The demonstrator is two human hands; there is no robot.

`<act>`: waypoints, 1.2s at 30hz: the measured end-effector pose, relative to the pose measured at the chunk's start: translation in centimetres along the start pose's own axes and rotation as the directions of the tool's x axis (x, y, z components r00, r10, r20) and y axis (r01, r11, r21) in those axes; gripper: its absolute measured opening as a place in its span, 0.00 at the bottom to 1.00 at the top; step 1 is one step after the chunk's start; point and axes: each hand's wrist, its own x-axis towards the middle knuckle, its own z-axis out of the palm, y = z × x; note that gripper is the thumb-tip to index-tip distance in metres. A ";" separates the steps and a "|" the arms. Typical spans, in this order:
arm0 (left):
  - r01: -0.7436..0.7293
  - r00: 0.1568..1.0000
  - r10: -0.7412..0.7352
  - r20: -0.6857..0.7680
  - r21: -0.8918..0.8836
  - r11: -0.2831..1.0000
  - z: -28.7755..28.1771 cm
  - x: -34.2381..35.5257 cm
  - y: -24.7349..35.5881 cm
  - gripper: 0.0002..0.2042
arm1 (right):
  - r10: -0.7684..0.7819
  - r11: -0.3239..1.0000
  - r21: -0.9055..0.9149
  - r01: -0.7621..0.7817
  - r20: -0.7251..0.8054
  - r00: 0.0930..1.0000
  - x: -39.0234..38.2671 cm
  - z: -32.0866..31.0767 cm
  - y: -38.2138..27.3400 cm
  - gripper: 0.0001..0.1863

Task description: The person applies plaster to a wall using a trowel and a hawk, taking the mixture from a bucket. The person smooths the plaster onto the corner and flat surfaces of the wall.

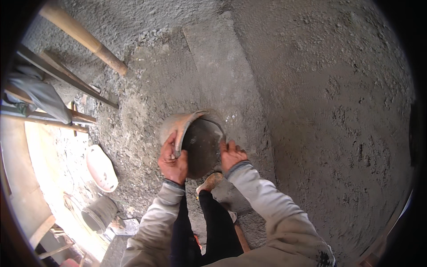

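Observation:
A mortar-stained bucket point(202, 153) is tipped over in front of me, its wide mouth turned toward me. The inside is dark and smeared with grey residue. My left hand point(173, 161) grips the left part of the rim, with the thumb on the inner side and the fingers around the outside. On the opposite side, my right hand point(232, 155) has its fingers curled at the right edge of the rim. Just below the bucket a mud-coated shoe point(210, 181) shows at the end of my dark-trousered leg.
Rough wet-looking cement point(329, 133) spreads over the right side. Bamboo poles point(91, 42) and boards point(66, 75) with a draped grey cloth point(42, 95) stand at upper left. A pale oval basin point(101, 168) and another bucket point(98, 213) lie at left. A wooden handle point(241, 238) lies near my legs.

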 end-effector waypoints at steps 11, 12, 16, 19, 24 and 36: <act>-0.653 0.741 0.559 0.371 0.210 0.727 0.0 1.7 14.8 0.08 | 0.002 0.948 0.319 0.000 -0.005 1.000 -1.0 -8.3 0.1 0.20; -0.693 0.697 0.587 0.413 0.175 0.699 -0.5 2.1 15.6 0.08 | -0.079 0.882 0.467 0.057 0.028 0.996 -0.9 -8.8 0.0 0.19; -0.640 0.721 0.581 0.378 0.039 0.768 -2.7 2.8 19.2 0.08 | -0.262 0.397 0.864 0.309 -0.216 0.941 -1.7 -7.4 -0.5 0.19; -0.475 0.854 0.503 0.135 -0.192 0.859 -2.2 3.2 19.6 0.07 | -0.186 0.178 0.928 0.328 -0.296 0.937 -2.1 -7.5 -1.1 0.22; -0.203 0.971 0.165 -0.174 -0.227 0.953 -1.7 3.2 15.0 0.03 | -0.122 0.636 0.737 0.227 -0.194 0.973 -5.1 -12.7 0.5 0.22; 0.238 0.936 -0.287 -0.205 -0.234 0.943 -10.4 -0.9 2.0 0.08 | 0.281 0.375 0.803 -0.464 0.379 0.882 1.6 -5.9 20.9 0.16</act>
